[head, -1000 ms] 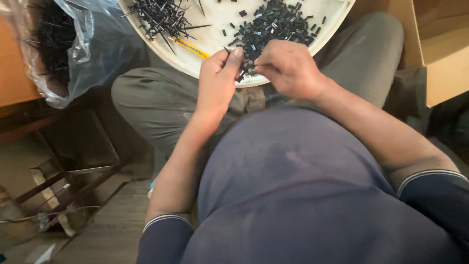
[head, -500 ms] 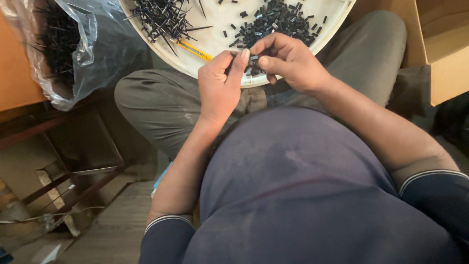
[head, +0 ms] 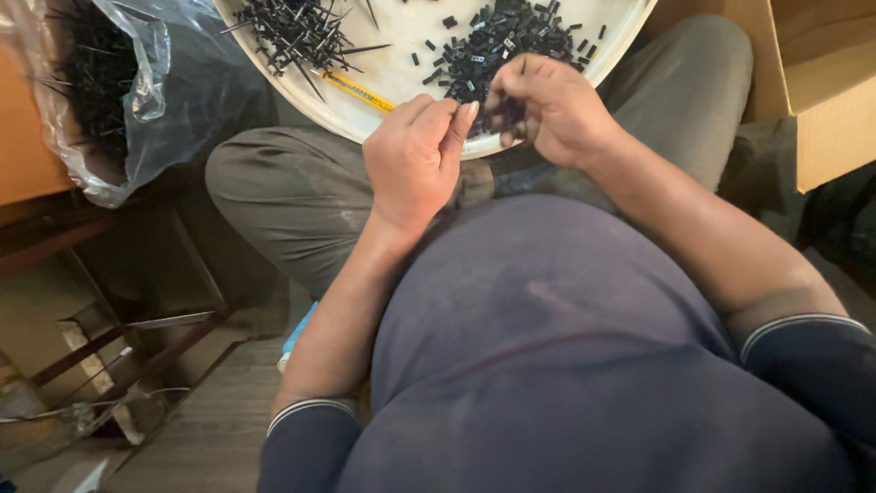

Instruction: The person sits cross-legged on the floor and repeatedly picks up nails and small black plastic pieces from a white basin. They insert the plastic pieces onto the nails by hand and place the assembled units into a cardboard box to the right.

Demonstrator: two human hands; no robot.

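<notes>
Just above the person's lap, a round white tray [head: 630, 36] rests across both knees, its near rim at the hands. The left hand [head: 415, 160] sits at that rim with its fingers curled together and the thumb raised; whether anything lies inside the curl cannot be told. The right hand [head: 547, 105] hovers just beside it, over the tray's edge, fingertips pinched together on a small black piece [head: 505, 114] that is partly hidden by the fingers. Directly behind the right hand lies a heap of small black blocks [head: 502, 41], some with pale specks, spread over the tray's right half. On the tray's left half lies a tangle of thin black pins [head: 297, 32], and between the two heaps, near the rim, a short yellow stick [head: 360, 91] lies at a slant.

Left of the tray, a clear plastic bag [head: 137, 100] stands open on an orange-brown surface [head: 23, 146], holding a dark mass of more thin pins. At the upper right, a brown cardboard box [head: 821, 100] stands with its flap open, close to the person's right knee. Below the bag, a dark metal frame [head: 137, 338] and a pale wooden floor [head: 210, 438] show. The person wears grey trousers and a dark blue top with pale-edged cuffs.
</notes>
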